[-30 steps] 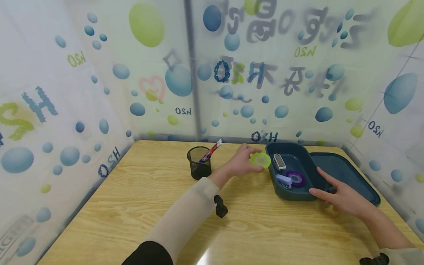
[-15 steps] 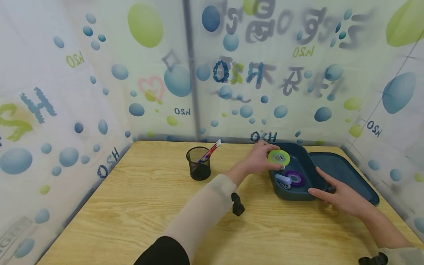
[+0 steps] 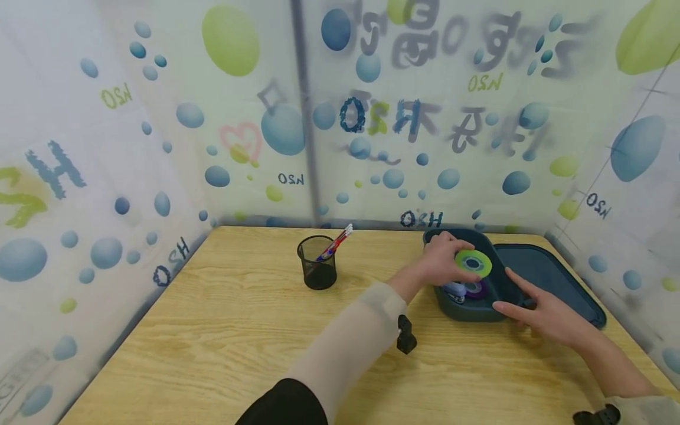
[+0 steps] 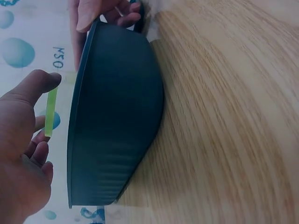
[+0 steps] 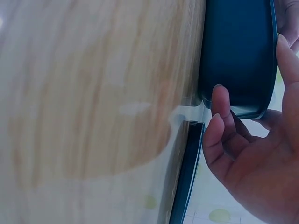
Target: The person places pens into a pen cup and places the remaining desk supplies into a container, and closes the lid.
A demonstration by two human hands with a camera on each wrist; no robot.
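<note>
My left hand (image 3: 443, 260) pinches a yellow-green roll of tape (image 3: 485, 264) between thumb and fingers, above the open dark teal box (image 3: 496, 239). In the left wrist view the roll (image 4: 51, 112) appears edge-on, above the box's rim and apart from it. My right hand (image 3: 552, 316) grips the box's right side, thumb and fingers at its rim; in the right wrist view some fingers (image 5: 219, 100) curl beside its outer wall. Inside the box lie a lavender stapler (image 3: 454, 288) and a purple roll of tape (image 3: 480, 290), both partly hidden by my left hand.
A dark teal lid (image 3: 547, 271) lies flat on the wooden table (image 3: 212, 330), right of the box. To the left stands a black mesh pen cup (image 3: 319, 274) with several pens (image 3: 337, 242). A printed curtain (image 3: 372, 177) rises behind the table.
My left hand has carried the yellow-green tape roll rightwards, from beside the box to over its inside, now covering the small silver-and-white object there. My right hand stays on the box.
</note>
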